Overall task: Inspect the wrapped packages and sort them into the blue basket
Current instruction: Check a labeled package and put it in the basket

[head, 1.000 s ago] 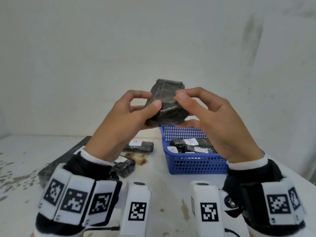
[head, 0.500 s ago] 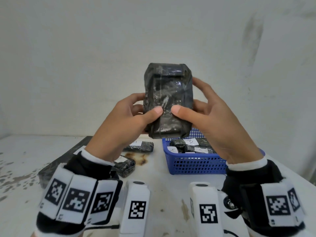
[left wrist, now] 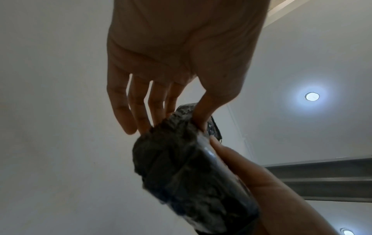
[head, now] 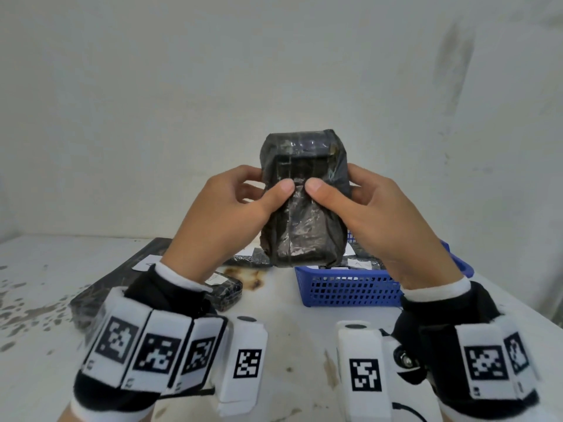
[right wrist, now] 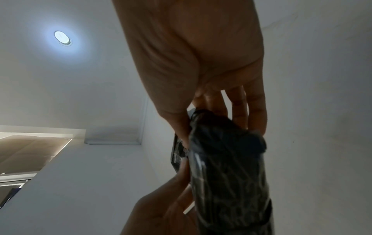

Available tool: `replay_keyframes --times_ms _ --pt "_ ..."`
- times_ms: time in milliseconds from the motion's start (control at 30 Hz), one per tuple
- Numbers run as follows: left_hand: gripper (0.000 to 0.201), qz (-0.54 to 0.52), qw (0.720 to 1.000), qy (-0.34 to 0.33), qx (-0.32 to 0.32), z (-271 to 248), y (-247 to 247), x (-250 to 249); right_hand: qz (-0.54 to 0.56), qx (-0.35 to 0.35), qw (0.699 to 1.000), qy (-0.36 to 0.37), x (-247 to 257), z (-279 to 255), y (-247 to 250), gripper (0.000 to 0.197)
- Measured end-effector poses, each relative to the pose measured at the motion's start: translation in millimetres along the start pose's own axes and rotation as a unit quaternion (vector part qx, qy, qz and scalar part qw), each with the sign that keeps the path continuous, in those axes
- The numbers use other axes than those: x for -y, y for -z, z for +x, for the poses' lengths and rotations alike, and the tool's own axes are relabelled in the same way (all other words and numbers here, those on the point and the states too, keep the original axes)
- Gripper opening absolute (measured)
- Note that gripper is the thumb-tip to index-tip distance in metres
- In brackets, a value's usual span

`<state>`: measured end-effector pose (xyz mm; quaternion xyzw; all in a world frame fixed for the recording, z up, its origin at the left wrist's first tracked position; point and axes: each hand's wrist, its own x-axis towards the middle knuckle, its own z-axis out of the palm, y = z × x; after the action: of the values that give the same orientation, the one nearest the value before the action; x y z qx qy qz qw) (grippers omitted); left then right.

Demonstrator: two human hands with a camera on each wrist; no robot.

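At the centre of the head view, the left hand [head: 225,214] and right hand [head: 380,220] both grasp the wrapped package [head: 304,205], thumbs on its near face, fingers behind, above the blue basket [head: 350,287]. Its long axis stands upright. It looks blocky, with slick, crinkly film; gripping the side edges seems safest.

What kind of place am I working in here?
Probably a bare indoor sorting bench: a stained white table against a plain wall, a blue basket holding labelled packages, recessed ceiling lights.
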<state>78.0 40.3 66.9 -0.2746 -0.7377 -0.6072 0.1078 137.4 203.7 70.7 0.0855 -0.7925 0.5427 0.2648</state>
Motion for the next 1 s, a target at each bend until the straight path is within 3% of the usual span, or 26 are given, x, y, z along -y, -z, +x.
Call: replay_keyframes --times_ms 167,367,500,667,833,1000 --pt "0.041 0.005 1.000 -0.009 0.009 0.1 0.5 1.1 -0.035 -0.011 0.999 -0.001 -1.4 0.9 -0.1 0.033" --pt "0.046 0.002 1.000 -0.010 0.004 0.0 -1.0 2.0 -0.063 -0.025 0.998 0.008 -3.5 2.3 2.9 0.028" --pt "0.032 0.023 0.999 -0.023 -0.006 2.3 -0.1 5.6 -0.031 -0.003 0.999 -0.017 1.9 0.0 1.7 0.042" --pt "0.052 -0.021 0.999 -0.013 0.044 -0.6 1.3 1.5 -0.001 -0.010 1.000 -0.025 1.4 1.2 2.6 0.036" --pt "0.045 -0.038 0.999 -0.018 0.029 0.0 0.3 1.4 0.008 -0.004 1.000 -0.025 4.2 -0.1 4.9 0.045" --pt "0.042 -0.039 0.998 -0.024 0.031 0.5 0.9 0.8 0.015 -0.015 0.999 -0.029 5.6 0.4 4.2 0.034"
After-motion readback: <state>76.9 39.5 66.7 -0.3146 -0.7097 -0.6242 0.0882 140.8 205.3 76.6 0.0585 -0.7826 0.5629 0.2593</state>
